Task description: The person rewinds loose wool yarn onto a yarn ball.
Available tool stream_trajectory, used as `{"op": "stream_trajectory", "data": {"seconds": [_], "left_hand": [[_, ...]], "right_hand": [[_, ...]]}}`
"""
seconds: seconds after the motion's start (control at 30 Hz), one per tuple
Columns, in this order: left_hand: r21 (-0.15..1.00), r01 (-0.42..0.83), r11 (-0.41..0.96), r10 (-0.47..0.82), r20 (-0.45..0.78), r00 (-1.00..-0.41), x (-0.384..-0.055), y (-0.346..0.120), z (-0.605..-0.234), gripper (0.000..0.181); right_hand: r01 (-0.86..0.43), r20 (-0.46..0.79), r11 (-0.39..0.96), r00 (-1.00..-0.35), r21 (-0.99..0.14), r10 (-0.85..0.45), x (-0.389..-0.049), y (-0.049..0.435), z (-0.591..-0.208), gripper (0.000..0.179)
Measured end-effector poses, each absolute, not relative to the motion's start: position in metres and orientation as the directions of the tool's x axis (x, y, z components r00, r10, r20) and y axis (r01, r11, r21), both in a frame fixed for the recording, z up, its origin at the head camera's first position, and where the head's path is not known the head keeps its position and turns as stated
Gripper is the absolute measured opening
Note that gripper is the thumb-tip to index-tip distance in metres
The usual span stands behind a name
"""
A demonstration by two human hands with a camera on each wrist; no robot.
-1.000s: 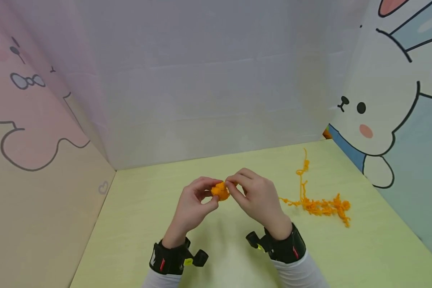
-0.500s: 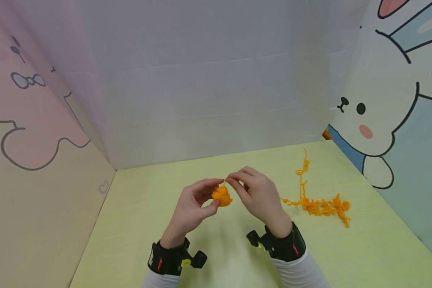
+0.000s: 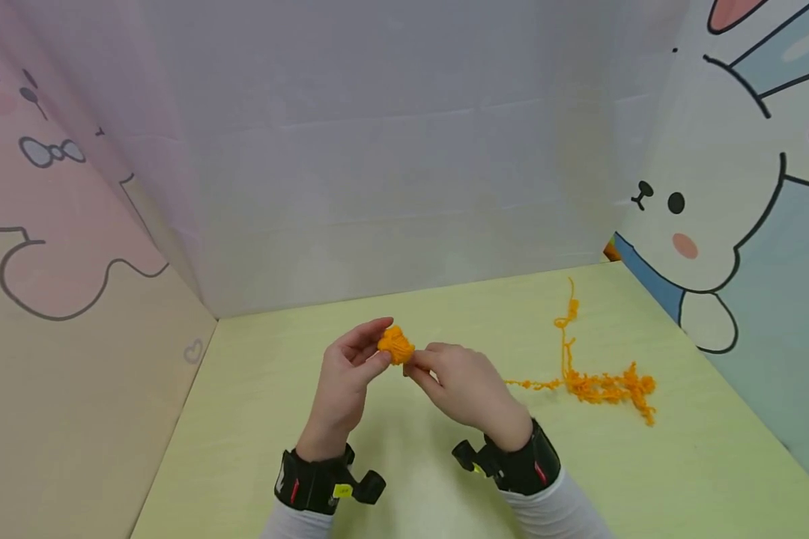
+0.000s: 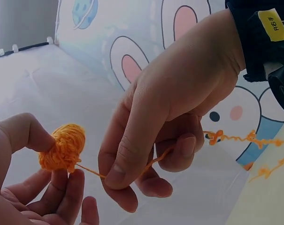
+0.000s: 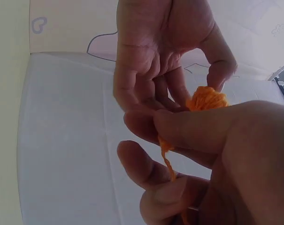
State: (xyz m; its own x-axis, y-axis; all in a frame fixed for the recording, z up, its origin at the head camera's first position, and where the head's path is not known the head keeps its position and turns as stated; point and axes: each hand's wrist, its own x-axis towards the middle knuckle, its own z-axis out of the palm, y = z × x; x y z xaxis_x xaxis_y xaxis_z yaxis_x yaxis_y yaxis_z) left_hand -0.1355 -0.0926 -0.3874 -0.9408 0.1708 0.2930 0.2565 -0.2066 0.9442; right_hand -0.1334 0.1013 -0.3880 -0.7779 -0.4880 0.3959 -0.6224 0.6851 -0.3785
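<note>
A small ball of orange yarn [image 3: 396, 345] is held above the table between the thumb and fingers of my left hand [image 3: 346, 374]. In the left wrist view the ball [image 4: 64, 147] shows neat wound strands, and one strand [image 4: 91, 172] runs from it to my right hand [image 4: 151, 126]. My right hand [image 3: 461, 385] pinches that strand between thumb and forefinger, close beside the ball. In the right wrist view the yarn [image 5: 168, 164] trails down past its other fingers. Further right, a tangled heap of orange yarn [image 3: 607, 388] lies on the table, a thin tail stretching toward my right hand.
The pale yellow-green table [image 3: 276, 419] is bounded by a whitish cloth [image 3: 391, 187] at the back. Cartoon-printed panels stand at both sides, with a rabbit panel [image 3: 748, 314] on the right. Each wrist wears a black strap [image 3: 313, 479] with a small camera.
My left hand has moved slightly left and up with the ball. My right hand has dipped from above the ball to its lower right, drawing the yarn tail a little left.
</note>
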Motion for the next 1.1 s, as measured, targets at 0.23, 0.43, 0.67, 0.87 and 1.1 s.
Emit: {"op": "stream_trajectory", "data": {"seconds": [0.23, 0.43, 0.67, 0.87, 1.1], "left_hand": [[0.945, 0.252, -0.207, 0.141, 0.284, -0.949, -0.138, -0.090, -0.391, 0.042], [0.943, 0.316, -0.101, 0.033, 0.321, -0.947, -0.141, -0.088, -0.396, 0.038], [0.910, 0.403, 0.094, -0.033, 0.407, -0.913, -0.142, -0.086, -0.400, 0.041], [0.902, 0.403, 0.152, 0.045, 0.402, -0.915, -0.139, -0.085, -0.398, 0.043], [0.898, 0.391, 0.203, 0.235, 0.343, -0.909, -0.133, -0.082, -0.392, 0.048]], "right_hand": [[-0.649, 0.375, 0.672, -0.758, -0.357, -0.533, -0.129, 0.098, -0.388, 0.014], [-0.693, 0.366, 0.618, -0.721, -0.371, -0.589, -0.122, 0.100, -0.383, 0.012], [-0.734, 0.494, 0.577, -0.673, -0.359, -0.550, -0.120, 0.107, -0.379, 0.009], [-0.735, 0.640, 0.583, -0.640, -0.347, -0.425, -0.125, 0.119, -0.378, 0.008], [-0.752, 0.733, 0.571, -0.585, -0.329, -0.348, -0.132, 0.126, -0.375, 0.006]]}}
